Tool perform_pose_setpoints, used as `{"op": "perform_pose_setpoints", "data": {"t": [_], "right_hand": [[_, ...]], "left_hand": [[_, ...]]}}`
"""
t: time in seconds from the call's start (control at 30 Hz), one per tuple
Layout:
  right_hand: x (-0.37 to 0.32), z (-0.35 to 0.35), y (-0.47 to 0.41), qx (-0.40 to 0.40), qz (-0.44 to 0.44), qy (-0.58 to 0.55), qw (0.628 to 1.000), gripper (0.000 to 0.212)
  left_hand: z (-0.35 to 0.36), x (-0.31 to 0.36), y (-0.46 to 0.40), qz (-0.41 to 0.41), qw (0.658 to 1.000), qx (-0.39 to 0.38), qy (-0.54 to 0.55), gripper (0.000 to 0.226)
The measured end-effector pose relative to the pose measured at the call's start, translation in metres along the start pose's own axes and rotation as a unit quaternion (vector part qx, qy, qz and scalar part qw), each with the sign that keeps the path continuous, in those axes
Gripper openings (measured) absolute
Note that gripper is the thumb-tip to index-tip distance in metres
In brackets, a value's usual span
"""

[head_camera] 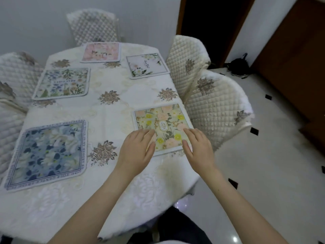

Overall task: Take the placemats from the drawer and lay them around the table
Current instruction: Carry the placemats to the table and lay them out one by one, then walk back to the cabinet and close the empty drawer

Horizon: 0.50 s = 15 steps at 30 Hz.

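Several floral placemats lie flat around the table (112,110), which wears a cream embroidered cloth. A green and yellow placemat (162,123) sits at the near right edge. My left hand (137,150) rests on its near left corner with the fingers straight. My right hand (197,148) lies flat on its near right corner. A blue placemat (47,154) is at the near left, a blue-green one (62,83) at the far left, a pink one (101,52) at the far end and a white one (146,66) at the far right.
Quilted cream chairs ring the table: two on the right (216,111), one at the far end (92,27), others on the left (15,74). A dark doorway (207,23) and a wooden door (295,55) stand at the right over a white tiled floor.
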State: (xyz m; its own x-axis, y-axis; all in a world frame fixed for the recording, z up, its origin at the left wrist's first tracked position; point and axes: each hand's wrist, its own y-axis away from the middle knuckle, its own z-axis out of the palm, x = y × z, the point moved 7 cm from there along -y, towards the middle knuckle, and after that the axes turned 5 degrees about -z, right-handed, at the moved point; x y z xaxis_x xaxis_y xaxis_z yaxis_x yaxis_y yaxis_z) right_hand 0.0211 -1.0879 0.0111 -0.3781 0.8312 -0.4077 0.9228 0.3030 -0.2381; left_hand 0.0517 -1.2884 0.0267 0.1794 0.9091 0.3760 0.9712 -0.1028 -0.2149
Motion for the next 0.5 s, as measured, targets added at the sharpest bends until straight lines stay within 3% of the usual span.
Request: {"op": "perform_pose_setpoints", "data": {"t": [0.17, 0.33, 0.5], "right_hand": [[-0.028, -0.006, 0.104, 0.022, 0.071, 0.020, 0.997, 0.051], [-0.028, -0.001, 0.211, -0.009, 0.154, 0.033, 0.988, 0.047], [-0.005, -0.024, 0.273, 0.007, 0.255, 0.057, 0.965, 0.050]], "left_hand": [[0.014, 0.042, 0.077, 0.050, 0.997, -0.052, 0.035, 0.050], [0.049, 0.047, 0.144, 0.074, 0.986, -0.141, 0.038, 0.051], [0.066, 0.076, 0.150, 0.135, 0.973, -0.183, 0.034, 0.051]]}}
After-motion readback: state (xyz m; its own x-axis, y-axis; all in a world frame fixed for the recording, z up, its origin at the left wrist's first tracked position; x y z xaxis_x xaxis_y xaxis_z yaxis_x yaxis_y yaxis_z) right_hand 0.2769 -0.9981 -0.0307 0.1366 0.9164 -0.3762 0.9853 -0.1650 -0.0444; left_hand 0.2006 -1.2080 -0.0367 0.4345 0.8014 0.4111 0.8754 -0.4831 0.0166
